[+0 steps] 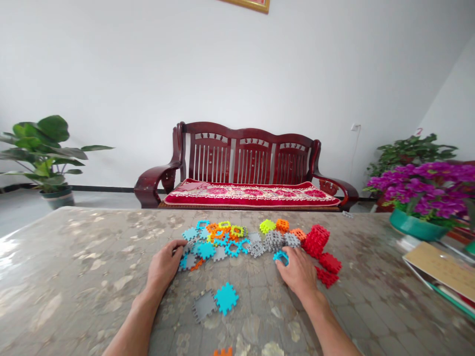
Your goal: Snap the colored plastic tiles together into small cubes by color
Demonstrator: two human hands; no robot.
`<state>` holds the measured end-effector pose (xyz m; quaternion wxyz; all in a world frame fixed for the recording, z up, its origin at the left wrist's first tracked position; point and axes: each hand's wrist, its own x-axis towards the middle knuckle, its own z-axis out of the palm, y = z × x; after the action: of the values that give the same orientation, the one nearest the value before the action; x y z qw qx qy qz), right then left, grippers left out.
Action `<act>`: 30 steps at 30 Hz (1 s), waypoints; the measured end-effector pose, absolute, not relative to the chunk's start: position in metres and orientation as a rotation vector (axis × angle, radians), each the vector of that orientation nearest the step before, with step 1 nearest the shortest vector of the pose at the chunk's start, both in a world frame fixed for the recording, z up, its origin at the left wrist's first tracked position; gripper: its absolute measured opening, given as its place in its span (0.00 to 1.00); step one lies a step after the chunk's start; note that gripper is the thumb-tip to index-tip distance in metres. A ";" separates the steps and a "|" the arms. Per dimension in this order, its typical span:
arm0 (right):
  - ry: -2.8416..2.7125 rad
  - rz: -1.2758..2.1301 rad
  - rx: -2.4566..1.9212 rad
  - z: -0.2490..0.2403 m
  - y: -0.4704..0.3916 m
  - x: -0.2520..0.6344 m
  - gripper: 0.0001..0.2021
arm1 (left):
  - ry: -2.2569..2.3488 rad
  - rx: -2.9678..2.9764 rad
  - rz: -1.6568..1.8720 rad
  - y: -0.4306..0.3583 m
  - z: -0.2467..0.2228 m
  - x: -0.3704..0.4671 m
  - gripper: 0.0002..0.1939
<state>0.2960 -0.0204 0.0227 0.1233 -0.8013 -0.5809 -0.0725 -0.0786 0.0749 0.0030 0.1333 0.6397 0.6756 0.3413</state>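
Note:
Toothed interlocking plastic tiles lie in a loose heap across the middle of the table. At the heap's left edge rests my left hand (166,264), thumb and forefinger a little apart, beside blue tiles (205,249) and grey ones; its other fingers are partly hidden. On the right, my right hand (299,271) has its thumb and fingers closed around a blue open-centred tile (281,256). Beyond that hand are stacked grey tiles (273,241) and piles of red tiles (315,241). Nearer me, a grey tile (204,306) and a solid blue tile (226,298) lie side by side.
An orange tile (223,352) shows at the bottom edge. To the right stand a teal pot (417,223) of purple flowers and some books (443,269). A wooden bench (252,148) is behind the table (92,277); a potted plant (55,197) stands at left.

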 end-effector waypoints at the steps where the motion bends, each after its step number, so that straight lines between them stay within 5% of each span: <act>1: -1.694 -0.209 -2.336 0.023 -0.020 0.296 0.16 | 1.961 1.859 0.987 0.075 0.003 -0.079 0.16; 30: -1.764 -0.221 -2.295 0.017 -0.018 0.295 0.14 | 1.977 1.928 0.920 0.076 0.002 -0.079 0.17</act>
<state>0.2947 -0.0184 0.0171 0.1189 -0.7849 -0.6033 -0.0756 -0.0786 0.0764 0.0015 0.1150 0.6580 0.6747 0.3141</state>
